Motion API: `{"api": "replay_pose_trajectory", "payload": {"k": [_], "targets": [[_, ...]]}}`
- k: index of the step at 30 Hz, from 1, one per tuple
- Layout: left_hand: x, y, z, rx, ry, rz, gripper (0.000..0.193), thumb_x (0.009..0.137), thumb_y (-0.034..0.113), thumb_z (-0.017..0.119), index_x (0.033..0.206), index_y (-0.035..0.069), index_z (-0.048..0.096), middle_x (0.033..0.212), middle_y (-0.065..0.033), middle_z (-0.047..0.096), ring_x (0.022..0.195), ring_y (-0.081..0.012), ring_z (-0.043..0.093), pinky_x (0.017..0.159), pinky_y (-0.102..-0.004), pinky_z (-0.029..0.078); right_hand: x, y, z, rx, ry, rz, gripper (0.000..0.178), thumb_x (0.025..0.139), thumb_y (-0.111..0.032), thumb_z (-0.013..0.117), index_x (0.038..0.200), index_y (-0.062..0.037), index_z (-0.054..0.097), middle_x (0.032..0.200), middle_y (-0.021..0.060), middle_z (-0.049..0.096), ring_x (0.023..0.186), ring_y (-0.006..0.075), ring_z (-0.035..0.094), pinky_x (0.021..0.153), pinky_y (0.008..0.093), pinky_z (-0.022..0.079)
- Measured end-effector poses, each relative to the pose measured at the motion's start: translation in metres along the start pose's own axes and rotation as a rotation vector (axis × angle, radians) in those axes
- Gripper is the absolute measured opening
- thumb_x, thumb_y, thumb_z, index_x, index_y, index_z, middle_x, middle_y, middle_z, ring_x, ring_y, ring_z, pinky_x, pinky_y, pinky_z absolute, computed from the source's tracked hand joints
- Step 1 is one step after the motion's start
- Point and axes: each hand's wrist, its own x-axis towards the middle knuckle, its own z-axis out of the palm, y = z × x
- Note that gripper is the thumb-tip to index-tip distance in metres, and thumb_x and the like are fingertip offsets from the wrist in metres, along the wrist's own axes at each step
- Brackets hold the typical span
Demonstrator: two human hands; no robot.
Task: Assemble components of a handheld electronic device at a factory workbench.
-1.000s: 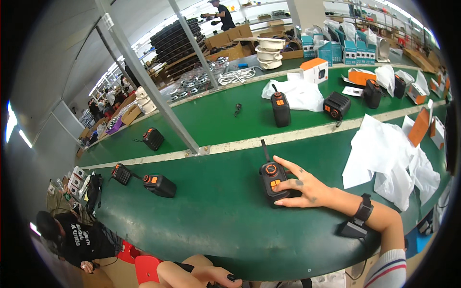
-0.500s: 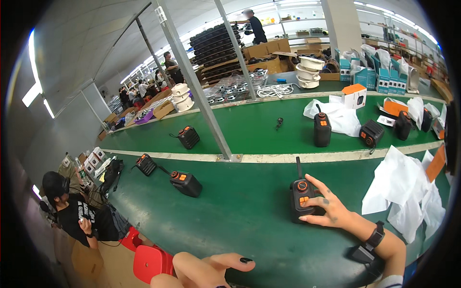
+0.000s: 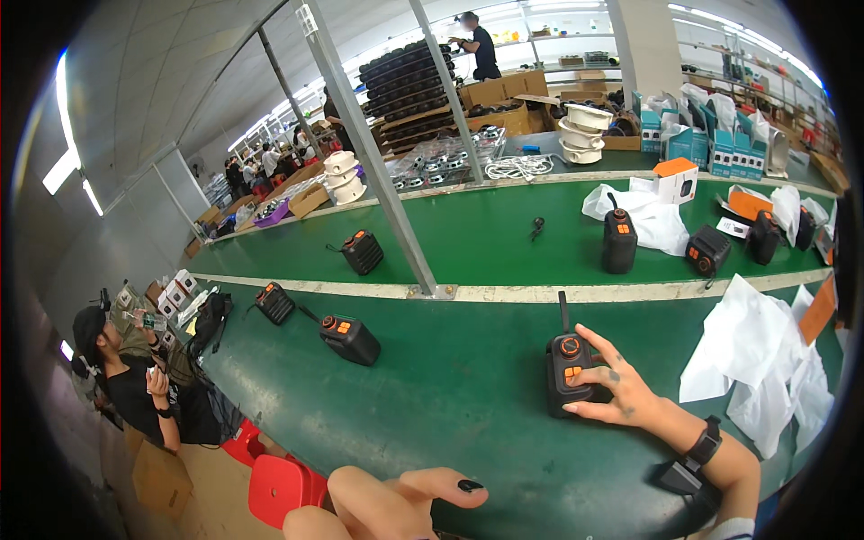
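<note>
A black box-shaped device with orange buttons, a round orange-ringed dial and a strap stands upright on the near green table. My right hand is round its right side, thumb by the lower front and index finger along the upper edge. Another finger bends onto the orange buttons. At the bottom edge, my left hand shows bent fingers and an outstretched thumb with a dark nail; nothing shows in it, and its fingertips are partly hidden. Left of the held device sits a similar black device, with another one beyond it.
White wrapping sheets lie at the right. Across the pale divider, more black devices and an orange-and-white box stand on the far green surface. A metal post rises at the divider. A person sits left near red stools.
My right hand stays on the device, its fingers almost unmoved. The view has shifted slightly. The seated person at the left has turned a little, and a distant standing person has raised an arm.
</note>
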Motion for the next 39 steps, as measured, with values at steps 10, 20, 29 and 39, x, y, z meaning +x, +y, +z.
{"api": "replay_pose_trajectory", "payload": {"k": [10, 20, 29, 39], "targets": [[0.033, -0.018, 0.047, -0.162, 0.131, 0.194, 0.024, 0.07, 0.016, 0.081, 0.09, 0.025, 0.072, 0.107, 0.0118, 0.052, 0.118, -0.0192, 0.04, 0.103, -0.0506, 0.033, 0.001, 0.0, 0.001, -0.003, -0.008, -0.011, 0.04, 0.07, -0.027, 0.082, 0.103, -0.0165, 0.061, 0.145, 0.0266, 0.029, 0.123, 0.0408, 0.046, 0.091, 0.0443, 0.048], [0.039, -0.003, 0.056, -0.299, 0.218, -0.1, 0.003, 0.082, 0.029, 0.071, 0.083, 0.026, 0.072, 0.103, 0.0098, 0.057, 0.114, -0.0243, 0.042, 0.104, -0.0473, 0.034, -0.002, 0.003, 0.0, -0.045, -0.016, -0.005, 0.041, 0.069, -0.027, 0.082, 0.103, -0.0174, 0.06, 0.144, 0.0271, 0.03, 0.124, 0.0416, 0.044, 0.092, 0.0446, 0.047], [0.041, -0.044, 0.063, -0.461, 0.282, 0.27, 0.01, 0.075, 0.025, 0.078, 0.074, 0.026, 0.068, 0.092, 0.0126, 0.055, 0.103, -0.0223, 0.047, 0.096, -0.0401, 0.038, 0.002, 0.003, 0.001, -0.018, -0.007, -0.011, 0.041, 0.069, -0.028, 0.082, 0.103, -0.0166, 0.061, 0.144, 0.0282, 0.029, 0.124, 0.042, 0.044, 0.092, 0.0454, 0.047], [0.035, 0.0, 0.053, -0.403, 0.227, -0.26, 0.012, 0.072, 0.015, 0.079, 0.075, 0.023, 0.071, 0.095, 0.0098, 0.055, 0.104, -0.022, 0.046, 0.098, -0.0377, 0.037, -0.002, 0.004, 0.0, 0.005, -0.002, 0.017, 0.04, 0.07, -0.026, 0.082, 0.103, -0.0164, 0.062, 0.145, 0.0268, 0.029, 0.124, 0.0412, 0.044, 0.092, 0.0454, 0.047]]}}
